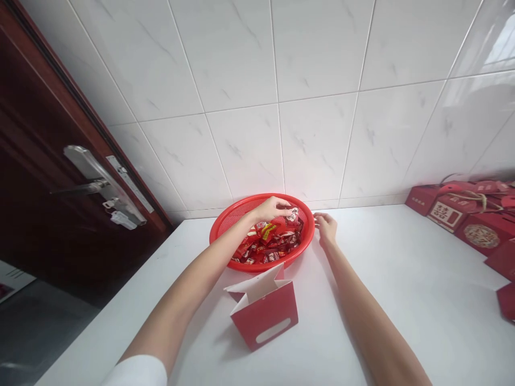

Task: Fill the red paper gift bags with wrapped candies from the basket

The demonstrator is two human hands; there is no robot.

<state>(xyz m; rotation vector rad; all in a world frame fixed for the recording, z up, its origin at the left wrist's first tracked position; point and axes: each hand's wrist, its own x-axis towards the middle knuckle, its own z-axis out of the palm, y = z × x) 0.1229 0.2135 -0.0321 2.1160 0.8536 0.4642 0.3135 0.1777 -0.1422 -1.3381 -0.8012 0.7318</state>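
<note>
A red plastic basket [225, 214] with perforated sides stands against the wall, with many wrapped candies [277, 244] lying inside. My left hand [270, 210] reaches over it and pinches a pink-and-white wrapped candy [293, 215] above the right part of the pile. At the basket's right rim is my right hand [326, 227], its fingers bent and closed at the edge. In front of the basket an open red paper box [267, 313] stands on the white table, its white inside showing and a pale oval window on its near face.
Several red gift boxes [480, 230] with gold patterns and cord handles are grouped at the right on the white table [386, 268]. A tiled wall [317, 145] rises behind. On the left is a dark red door [36, 155] with a metal handle and keys.
</note>
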